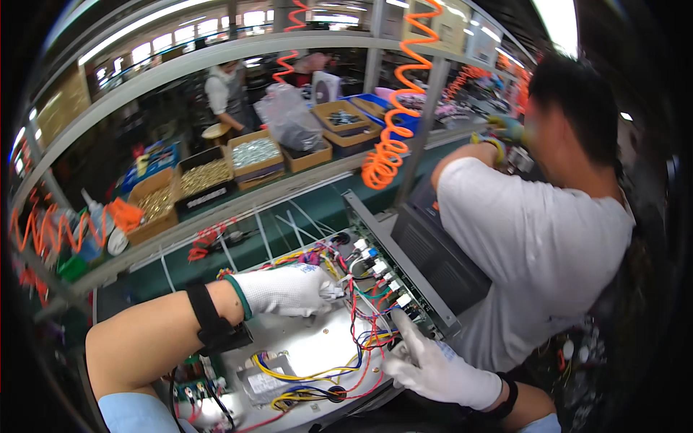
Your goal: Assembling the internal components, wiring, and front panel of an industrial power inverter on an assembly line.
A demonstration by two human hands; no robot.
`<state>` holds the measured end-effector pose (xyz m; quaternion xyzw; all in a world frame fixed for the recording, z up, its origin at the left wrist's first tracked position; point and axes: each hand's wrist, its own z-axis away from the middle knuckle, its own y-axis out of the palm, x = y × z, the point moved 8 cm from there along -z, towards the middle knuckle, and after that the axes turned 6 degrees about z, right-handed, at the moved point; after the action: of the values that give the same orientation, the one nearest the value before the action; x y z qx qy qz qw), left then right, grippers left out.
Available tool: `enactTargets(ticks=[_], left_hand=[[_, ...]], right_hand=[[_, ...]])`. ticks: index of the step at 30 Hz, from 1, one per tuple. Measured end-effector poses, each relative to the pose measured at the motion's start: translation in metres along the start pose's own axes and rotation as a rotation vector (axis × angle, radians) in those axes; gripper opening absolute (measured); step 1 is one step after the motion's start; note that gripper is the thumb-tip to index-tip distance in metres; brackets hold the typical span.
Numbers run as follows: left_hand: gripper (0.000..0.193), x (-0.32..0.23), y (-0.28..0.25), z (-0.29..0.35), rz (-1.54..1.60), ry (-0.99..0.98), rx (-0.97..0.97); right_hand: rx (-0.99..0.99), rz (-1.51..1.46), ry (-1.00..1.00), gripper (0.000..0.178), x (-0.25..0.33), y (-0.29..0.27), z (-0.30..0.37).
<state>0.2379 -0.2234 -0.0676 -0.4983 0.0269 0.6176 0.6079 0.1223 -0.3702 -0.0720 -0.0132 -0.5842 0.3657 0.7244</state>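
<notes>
My left hand (292,290), in a white knit glove, is closed at the wire bundle, its fingertips pinched together at a small pale piece I cannot make out. My right hand (437,372), also gloved, has its index finger stretched to the lower end of a green circuit board (393,278), with thumb and fingers apart. White connectors (379,268) line the board inside a metal frame. Red, blue and yellow wires (368,310) run from it across the white metal panel (310,346). A silver power supply box (266,379) is mounted on the panel near me.
White cable ties (292,227) lie on the green bench behind the panel. Open boxes of small metal parts (254,153) stand on a shelf beyond. An orange coiled hose (390,155) hangs down. A co-worker in a grey shirt (530,238) is close on the right, beside a dark casing (440,249).
</notes>
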Motion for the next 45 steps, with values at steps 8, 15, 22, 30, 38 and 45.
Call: enactTargets(ticks=[8, 15, 22, 30, 38, 45], left_hand=[[0.044, 0.013, 0.032, -0.029, 0.485, 0.568, 0.294], [0.031, 0.006, 0.053, -0.034, 0.752, 0.463, 0.507], [0.036, 0.005, 0.051, -0.034, 0.852, 0.459, 0.517], [0.031, 0.002, 0.050, -0.030, 0.829, 0.448, 0.456], [0.019, -0.005, 0.019, -0.009, 0.477, 0.656, 0.295], [0.017, -0.033, -0.003, 0.028, -0.098, 0.459, -0.128]], right_hand=[[0.040, -0.293, 0.175, 0.068, 0.015, 0.022, -0.026], [-0.104, 0.137, 0.168, 0.060, 0.015, 0.018, 0.005], [-0.675, 0.809, 0.007, 0.022, 0.070, -0.022, -0.003], [-0.750, 1.343, -0.107, 0.038, 0.063, 0.002, -0.020], [-0.741, 0.965, 0.045, 0.016, 0.061, -0.007, -0.019], [-0.702, 0.317, 0.092, 0.017, 0.033, -0.019, -0.022]])
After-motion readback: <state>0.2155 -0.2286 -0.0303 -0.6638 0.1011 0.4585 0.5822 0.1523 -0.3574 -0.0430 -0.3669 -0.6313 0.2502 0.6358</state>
